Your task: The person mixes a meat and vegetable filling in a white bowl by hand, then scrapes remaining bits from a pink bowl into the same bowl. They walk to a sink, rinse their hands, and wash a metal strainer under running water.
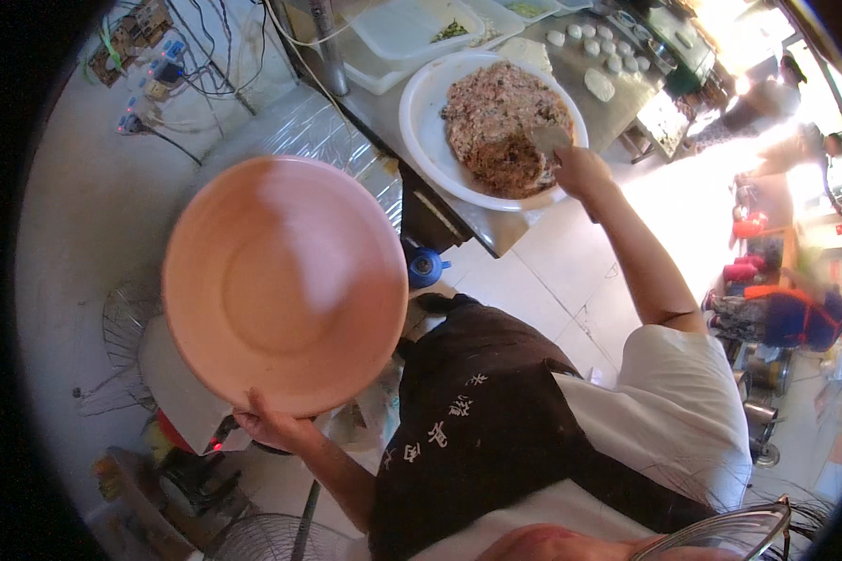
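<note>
My left hand (270, 422) grips the near rim of a large pinkish-orange plastic basin (281, 294), which is held up at the left with its hollow side in view and nothing inside. At the upper middle, a round white basin (423, 133) on the metal table holds a mound of minced filling (505, 105), darker at its lower part. My right hand (581, 172) is closed on a flat scraper-like tool (551, 140), whose blade rests on the filling near the right side of the white basin.
White plastic trays (393, 35) with some chopped greens stand behind the white basin. Several pale dough pieces (593, 48) lie on the metal table (568, 91). A blue kettle-like container (424, 266) is below the table corner. Power strips (151, 84) with cables are at upper left. People are at far right.
</note>
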Demonstrator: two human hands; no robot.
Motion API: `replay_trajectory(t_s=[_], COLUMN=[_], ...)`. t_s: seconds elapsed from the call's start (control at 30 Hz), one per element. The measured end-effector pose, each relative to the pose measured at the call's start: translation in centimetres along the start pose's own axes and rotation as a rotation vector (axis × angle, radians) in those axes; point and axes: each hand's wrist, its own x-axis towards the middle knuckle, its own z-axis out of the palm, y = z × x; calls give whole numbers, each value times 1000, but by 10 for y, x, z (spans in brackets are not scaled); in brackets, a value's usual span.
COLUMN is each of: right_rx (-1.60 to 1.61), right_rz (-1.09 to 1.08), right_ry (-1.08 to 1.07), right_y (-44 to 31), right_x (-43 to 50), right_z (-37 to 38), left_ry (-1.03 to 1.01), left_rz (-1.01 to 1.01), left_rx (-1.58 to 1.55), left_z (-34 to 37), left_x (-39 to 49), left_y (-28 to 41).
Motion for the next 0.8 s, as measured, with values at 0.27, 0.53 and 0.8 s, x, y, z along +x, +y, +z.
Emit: replay_trajectory(t_s=[0.27,0.53,0.8], right_rx=[389,-88,220], right_rz=[-95,-163,-1064], right_ry=[92,294,674], right_y=[68,152,-15], right_x=[39,298,147], right_z=[-17,22,87], left_ry=[152,520,908], left_rz=[62,-71,-59], left_rx=[-1,-283,-494], left_z=[12,22,-85], left_x=[-50,-157,-353], left_y=[11,34,50])
